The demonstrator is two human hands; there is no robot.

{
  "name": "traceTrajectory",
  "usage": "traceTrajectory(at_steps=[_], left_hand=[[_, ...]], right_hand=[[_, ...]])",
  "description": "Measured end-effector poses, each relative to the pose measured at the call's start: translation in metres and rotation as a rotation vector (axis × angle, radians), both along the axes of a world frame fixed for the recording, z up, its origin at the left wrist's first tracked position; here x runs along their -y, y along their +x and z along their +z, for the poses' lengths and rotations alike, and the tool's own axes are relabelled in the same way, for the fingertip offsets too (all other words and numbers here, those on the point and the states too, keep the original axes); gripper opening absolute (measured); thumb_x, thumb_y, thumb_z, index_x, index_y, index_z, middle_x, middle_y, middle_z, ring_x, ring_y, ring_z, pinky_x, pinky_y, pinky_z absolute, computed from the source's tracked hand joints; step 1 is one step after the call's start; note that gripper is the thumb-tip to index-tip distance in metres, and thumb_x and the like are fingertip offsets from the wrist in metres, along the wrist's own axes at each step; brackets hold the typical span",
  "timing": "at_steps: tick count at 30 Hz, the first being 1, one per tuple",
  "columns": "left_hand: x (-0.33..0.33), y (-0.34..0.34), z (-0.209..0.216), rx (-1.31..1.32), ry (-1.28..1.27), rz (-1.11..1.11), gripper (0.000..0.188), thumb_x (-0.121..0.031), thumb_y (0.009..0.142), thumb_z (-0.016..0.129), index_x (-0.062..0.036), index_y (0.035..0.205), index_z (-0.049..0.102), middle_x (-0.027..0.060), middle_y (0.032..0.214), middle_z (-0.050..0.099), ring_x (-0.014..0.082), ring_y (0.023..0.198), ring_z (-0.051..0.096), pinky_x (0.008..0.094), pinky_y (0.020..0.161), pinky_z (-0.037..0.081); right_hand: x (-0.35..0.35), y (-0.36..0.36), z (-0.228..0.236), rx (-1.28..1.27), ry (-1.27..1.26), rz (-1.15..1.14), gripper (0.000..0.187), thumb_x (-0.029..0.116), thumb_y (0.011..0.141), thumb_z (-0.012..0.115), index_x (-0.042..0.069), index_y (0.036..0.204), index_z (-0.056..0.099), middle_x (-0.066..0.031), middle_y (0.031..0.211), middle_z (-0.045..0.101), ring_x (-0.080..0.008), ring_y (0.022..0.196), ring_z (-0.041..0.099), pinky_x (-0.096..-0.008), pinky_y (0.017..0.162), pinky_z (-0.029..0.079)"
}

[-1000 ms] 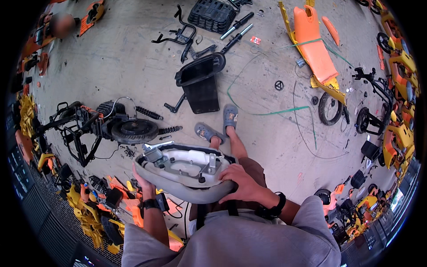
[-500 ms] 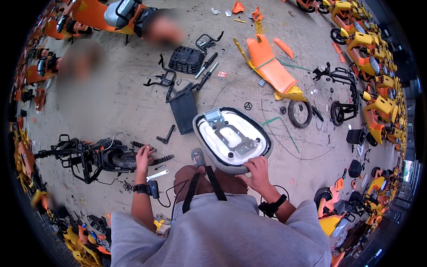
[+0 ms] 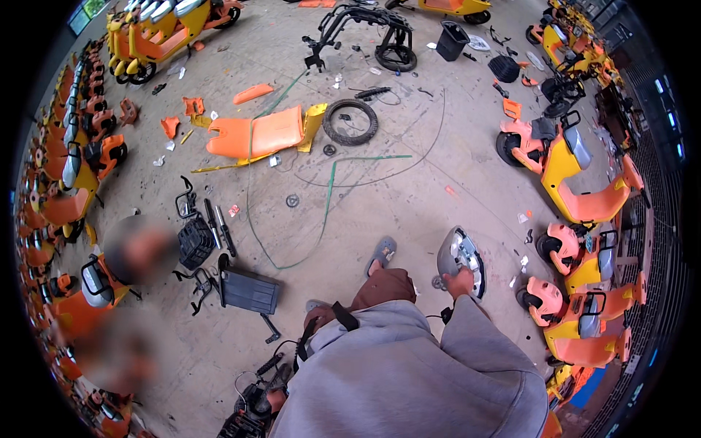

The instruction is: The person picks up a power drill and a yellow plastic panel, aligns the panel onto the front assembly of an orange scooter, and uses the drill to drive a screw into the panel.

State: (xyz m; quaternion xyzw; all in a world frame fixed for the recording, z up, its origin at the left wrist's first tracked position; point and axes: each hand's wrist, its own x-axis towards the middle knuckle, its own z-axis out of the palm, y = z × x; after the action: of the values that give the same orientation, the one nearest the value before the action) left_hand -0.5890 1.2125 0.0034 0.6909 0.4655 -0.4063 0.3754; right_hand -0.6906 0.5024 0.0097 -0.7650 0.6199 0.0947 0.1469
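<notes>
My right hand (image 3: 459, 282) grips the near edge of a grey scooter seat (image 3: 451, 255), which hangs tilted at my right side. Part of its pale underside with metal fittings faces to the right, inside a black rim. My left hand does not show; the torso in its grey shirt hides that side. Below my left side lies a stripped black scooter frame (image 3: 252, 409), partly cut off by the shirt.
A dark battery-like box (image 3: 250, 290), a black crate (image 3: 196, 243) and fork tubes (image 3: 223, 226) lie to the left. Ahead are orange body panels (image 3: 255, 135), a tyre (image 3: 350, 122) and a bare scooter frame (image 3: 358, 29). Parked scooters (image 3: 577, 182) line the right. Two blurred people are at left.
I have turned to the right and stepped, so the floor parts shift left. The seat has moved from in front of me to my right side, still in my right hand. My left hand has left view.
</notes>
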Motion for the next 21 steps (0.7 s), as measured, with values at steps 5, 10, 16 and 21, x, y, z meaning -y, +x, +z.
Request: traceTrajectory(at_steps=[5, 10, 16, 21], left_hand=[[0.14, 0.143, -0.003, 0.181, -0.026, -0.239, 0.02, -0.013, 0.09, 0.054, -0.0004, 0.104, 0.06, 0.0143, 0.075, 0.065, 0.0249, 0.053, 0.063, 0.0366, 0.046, 0.054], [0.32, 0.292, 0.009, 0.481, -0.2, -0.608, 0.02, -0.014, 0.093, 0.053, -0.0015, 0.106, 0.059, 0.0136, 0.074, 0.065, 0.022, 0.056, 0.064, 0.0339, 0.046, 0.054], [0.548, 0.406, 0.029, 0.426, -0.292, -0.985, 0.022, -0.017, 0.095, 0.057, 0.0039, 0.091, 0.061, 0.0138, 0.07, 0.066, 0.0208, 0.055, 0.065, 0.0309, 0.053, 0.055], [0.699, 0.433, 0.012, 0.369, -0.369, -1.303, 0.015, -0.008, 0.089, 0.055, 0.0058, 0.093, 0.06, 0.0158, 0.072, 0.068, 0.0216, 0.057, 0.067, 0.0332, 0.051, 0.054]], right_hand=[[0.036, -0.149, -0.025, -0.066, -0.026, -0.334, 0.07, 0.047, 0.068, 0.085, -0.006, 0.109, 0.066, -0.0236, 0.109, 0.069, -0.0384, 0.102, 0.067, -0.0448, 0.089, 0.053], [0.067, -0.21, 0.028, -0.048, 0.404, -0.769, 0.078, 0.06, 0.07, 0.078, -0.007, 0.108, 0.066, -0.0263, 0.11, 0.068, -0.0349, 0.104, 0.068, -0.0414, 0.089, 0.053], [0.01, -0.211, 0.001, 0.137, 0.451, -0.958, 0.074, 0.057, 0.07, 0.08, -0.009, 0.103, 0.068, -0.0237, 0.103, 0.071, -0.0343, 0.102, 0.068, -0.0403, 0.088, 0.053], [-0.038, -0.157, -0.003, 0.161, 0.523, -1.051, 0.071, 0.048, 0.064, 0.087, -0.008, 0.102, 0.068, -0.0244, 0.102, 0.071, -0.0356, 0.102, 0.068, -0.0419, 0.088, 0.053]])
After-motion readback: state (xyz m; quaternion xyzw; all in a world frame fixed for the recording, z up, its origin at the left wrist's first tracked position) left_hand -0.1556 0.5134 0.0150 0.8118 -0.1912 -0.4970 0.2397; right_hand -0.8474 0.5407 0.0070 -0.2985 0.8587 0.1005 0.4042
